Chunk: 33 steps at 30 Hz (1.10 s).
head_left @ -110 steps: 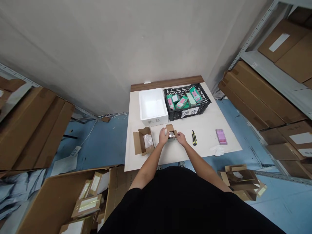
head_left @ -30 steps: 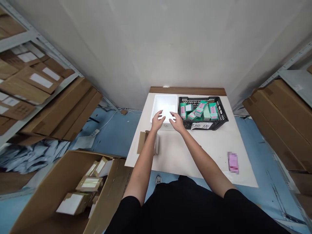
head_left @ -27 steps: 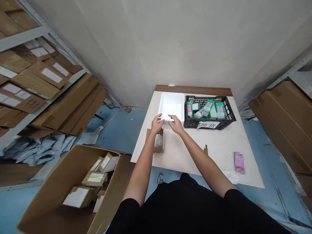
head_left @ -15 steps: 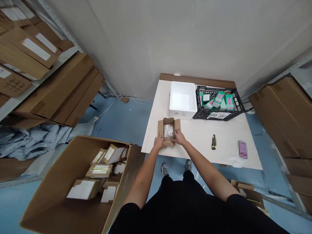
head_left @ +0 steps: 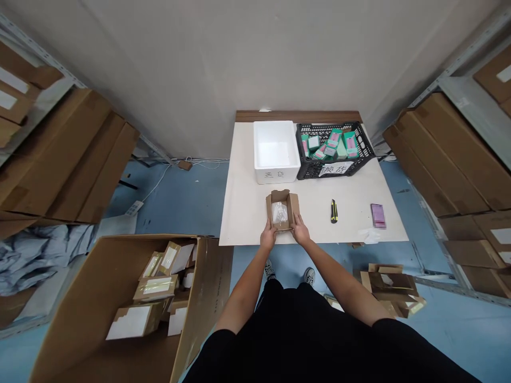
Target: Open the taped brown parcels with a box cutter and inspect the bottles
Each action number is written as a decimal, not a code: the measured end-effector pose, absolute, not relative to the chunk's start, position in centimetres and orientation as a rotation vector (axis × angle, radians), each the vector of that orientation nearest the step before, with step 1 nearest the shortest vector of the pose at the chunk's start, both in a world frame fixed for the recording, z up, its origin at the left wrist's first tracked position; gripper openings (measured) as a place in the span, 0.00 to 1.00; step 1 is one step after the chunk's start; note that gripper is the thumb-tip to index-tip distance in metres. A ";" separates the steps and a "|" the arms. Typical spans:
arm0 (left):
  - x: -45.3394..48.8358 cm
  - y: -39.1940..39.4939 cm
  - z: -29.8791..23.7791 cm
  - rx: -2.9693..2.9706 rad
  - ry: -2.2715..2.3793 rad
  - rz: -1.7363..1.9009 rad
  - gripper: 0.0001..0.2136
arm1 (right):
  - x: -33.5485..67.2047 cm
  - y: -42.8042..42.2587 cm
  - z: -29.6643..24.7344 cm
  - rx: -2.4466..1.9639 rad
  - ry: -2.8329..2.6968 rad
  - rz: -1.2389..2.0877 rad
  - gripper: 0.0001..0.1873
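Observation:
A small cardboard box with raised flaps sits near the front edge of the white table. Inside it lies a clear plastic bag; its contents are too small to make out. My left hand grips the box at its near left corner. At the near right corner, my right hand grips it too, fingers along the side. To the right on the tabletop are a black and yellow box cutter and a purple packet beside some crumpled clear plastic.
Behind the small box stand a white foam box and a black crate of green and pink cartons. On my left is a big open carton with several taped parcels. Shelves with cardboard boxes flank both sides; opened boxes lie at lower right.
My view has turned to the right. My right hand has moved from the inside of the box to its right side, and my left hand has shifted to the left corner.

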State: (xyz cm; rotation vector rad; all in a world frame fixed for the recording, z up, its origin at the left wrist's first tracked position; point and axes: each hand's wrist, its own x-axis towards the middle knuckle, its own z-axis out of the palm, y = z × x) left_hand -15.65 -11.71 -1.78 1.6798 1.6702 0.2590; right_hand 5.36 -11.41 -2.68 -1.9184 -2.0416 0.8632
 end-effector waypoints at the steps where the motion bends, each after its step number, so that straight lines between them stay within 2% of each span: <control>1: -14.5 -12.0 -1.7 1.704 1.652 0.275 0.11 | 6.5 -12.1 -2.6 -1.919 -2.008 0.829 0.08; 9: -2.1 -12.4 0.8 1.981 1.467 0.488 0.12 | 18.7 -16.8 0.2 -1.878 -1.778 0.476 0.09; 17: 17.9 -13.4 4.0 2.361 0.948 0.619 0.07 | 35.6 -26.2 4.9 -2.081 -1.342 0.174 0.08; 25: 37.9 -24.7 6.6 2.468 0.402 0.232 0.11 | 47.8 -44.4 6.8 -2.370 -0.785 0.053 0.13; 33: 47.0 -37.5 6.9 2.487 -0.018 -0.031 0.14 | 49.5 -59.2 6.6 -2.561 -0.324 -0.060 0.14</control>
